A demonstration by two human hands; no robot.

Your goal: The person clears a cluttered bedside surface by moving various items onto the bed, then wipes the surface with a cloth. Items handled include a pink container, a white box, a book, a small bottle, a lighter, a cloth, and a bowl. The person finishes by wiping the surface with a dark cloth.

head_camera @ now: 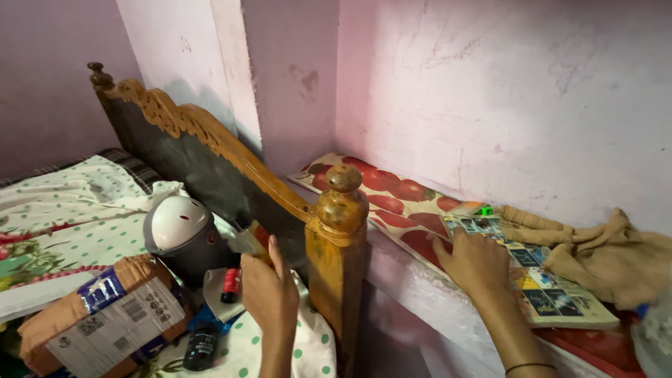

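On the ledge by the pink wall, right hand (476, 262) lies flat, fingers spread, on a thin colourful-covered paperback book (542, 283); floppy and light, best pinched at an edge. Left hand (269, 290) seems closed around a small yellowish object (246, 240), hard to tell

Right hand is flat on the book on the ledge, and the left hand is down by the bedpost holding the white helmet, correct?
Not quite. In the head view the left hand grips a small flat object, not the white helmet beside it. The right hand does lie flat on the book.
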